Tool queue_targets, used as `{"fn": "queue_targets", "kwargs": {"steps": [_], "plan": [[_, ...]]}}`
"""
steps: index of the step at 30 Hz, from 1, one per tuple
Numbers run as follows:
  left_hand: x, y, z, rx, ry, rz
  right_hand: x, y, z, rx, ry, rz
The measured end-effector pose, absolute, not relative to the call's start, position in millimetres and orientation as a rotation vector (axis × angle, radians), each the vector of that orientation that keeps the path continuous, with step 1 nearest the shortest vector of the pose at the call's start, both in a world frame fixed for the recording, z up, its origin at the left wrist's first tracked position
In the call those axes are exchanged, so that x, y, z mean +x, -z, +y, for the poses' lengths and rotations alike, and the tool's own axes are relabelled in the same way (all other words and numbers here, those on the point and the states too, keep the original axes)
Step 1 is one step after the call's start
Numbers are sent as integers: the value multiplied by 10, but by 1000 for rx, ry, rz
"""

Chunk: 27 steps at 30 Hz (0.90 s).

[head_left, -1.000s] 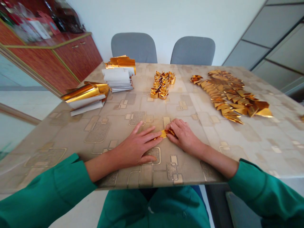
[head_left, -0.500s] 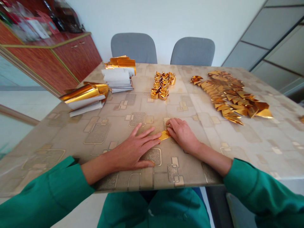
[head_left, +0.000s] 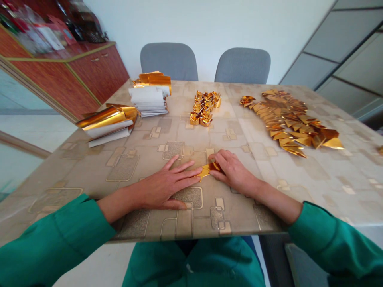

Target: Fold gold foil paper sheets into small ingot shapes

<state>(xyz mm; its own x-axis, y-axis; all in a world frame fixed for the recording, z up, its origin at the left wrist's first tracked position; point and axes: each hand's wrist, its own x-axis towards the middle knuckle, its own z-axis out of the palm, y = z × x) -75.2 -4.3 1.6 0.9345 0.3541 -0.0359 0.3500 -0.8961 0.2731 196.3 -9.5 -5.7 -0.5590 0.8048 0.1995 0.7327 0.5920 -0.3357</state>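
A small folded piece of gold foil paper point(head_left: 206, 170) lies on the patterned tablecloth point(head_left: 191, 223) between my two hands. My left hand point(head_left: 166, 186) rests flat with its fingers spread, and its middle fingertips press on the left end of the paper. At the right end, the fingers and thumb of my right hand point(head_left: 231, 169) are closed on the foil, where a darker, shiny part shows lifted near the fingertips. My fingers hide both ends of the paper.
Stacks of gold-and-white paper sheets point(head_left: 112, 121) lie at the left. Folded gold pieces point(head_left: 202, 107) stand in rows at the back middle. A spread of pointed folded gold pieces point(head_left: 287, 117) covers the right side. Two grey chairs point(head_left: 169, 59) stand beyond the table.
My right hand has shifted slightly right, and more of the gold foil paper shows between my hands. My left hand has slid a little left, still spread flat.
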Motion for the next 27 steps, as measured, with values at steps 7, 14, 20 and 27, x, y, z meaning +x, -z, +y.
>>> {"fn": "queue_targets", "kwargs": {"steps": [7,14,20,27], "plan": [[-560,-54,22,2679,-363,669,1968,49,31,-1217,-496,-2427],[-199,-73,62,2569,-410,1260,1954,28,138,-1190,-557,-2442],[-166,-46,39,2451,-487,1198,1936,-2,118,-1193,-515,-2410],[-120,-30,-1,2013,-745,1094,1930,-25,81,-1116,-452,-2293]]}}
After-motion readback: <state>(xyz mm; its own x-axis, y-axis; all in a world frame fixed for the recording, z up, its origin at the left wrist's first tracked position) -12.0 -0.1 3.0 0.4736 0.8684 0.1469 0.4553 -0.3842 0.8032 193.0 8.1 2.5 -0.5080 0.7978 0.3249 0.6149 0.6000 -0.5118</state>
